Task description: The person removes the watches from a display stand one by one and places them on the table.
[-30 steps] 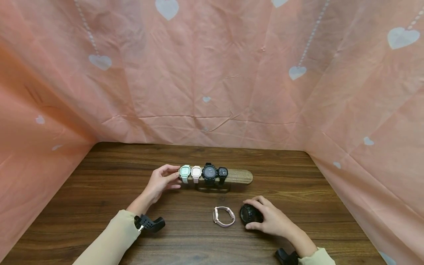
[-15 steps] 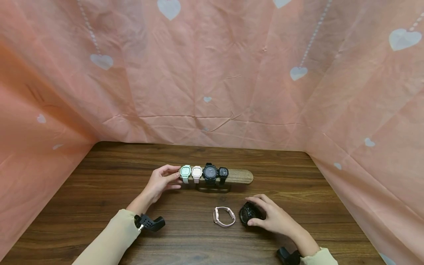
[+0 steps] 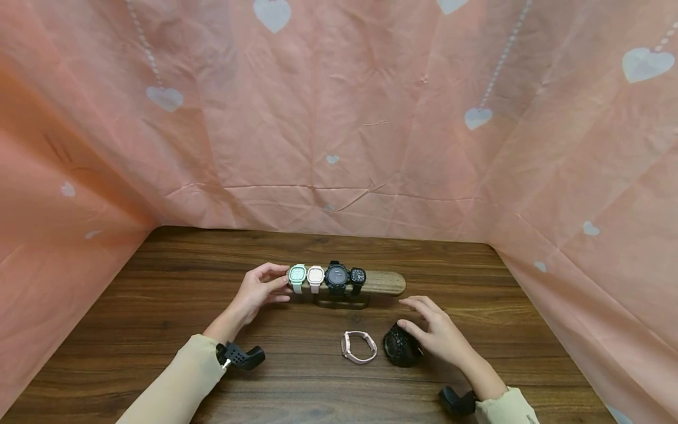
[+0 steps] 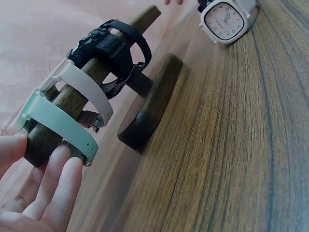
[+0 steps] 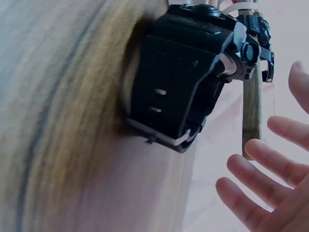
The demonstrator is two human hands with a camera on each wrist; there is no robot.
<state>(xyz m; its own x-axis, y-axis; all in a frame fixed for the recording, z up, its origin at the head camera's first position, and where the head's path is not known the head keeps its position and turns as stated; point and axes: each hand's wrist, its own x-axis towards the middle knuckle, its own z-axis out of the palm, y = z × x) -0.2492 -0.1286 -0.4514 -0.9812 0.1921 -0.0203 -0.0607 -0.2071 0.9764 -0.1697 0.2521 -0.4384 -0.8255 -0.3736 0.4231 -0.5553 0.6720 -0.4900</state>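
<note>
My left hand [image 3: 258, 292] holds the left end of a wooden watch stand [image 3: 386, 283], thumb on one side and fingers under it in the left wrist view. On its bar sit a mint-green watch [image 3: 298, 274], a pale pink watch [image 3: 315, 275], a large black watch [image 3: 336, 275] and a smaller black watch [image 3: 358, 275]. My right hand [image 3: 442, 335] hovers beside a chunky black watch [image 3: 399, 347] on the table. Its fingers are spread and apart from that watch's buckled strap [image 5: 169, 92] in the right wrist view.
A light pink watch [image 3: 346, 345] stands on its side on the wooden table [image 3: 296, 383], left of the chunky black watch. The right end of the stand's bar carries no watch. Pink cloth [image 3: 318, 118] with hearts hangs behind and at both sides.
My right hand has let go of the chunky black watch and moved up and away from it, fingers spreading. The left hand keeps its hold on the stand.
</note>
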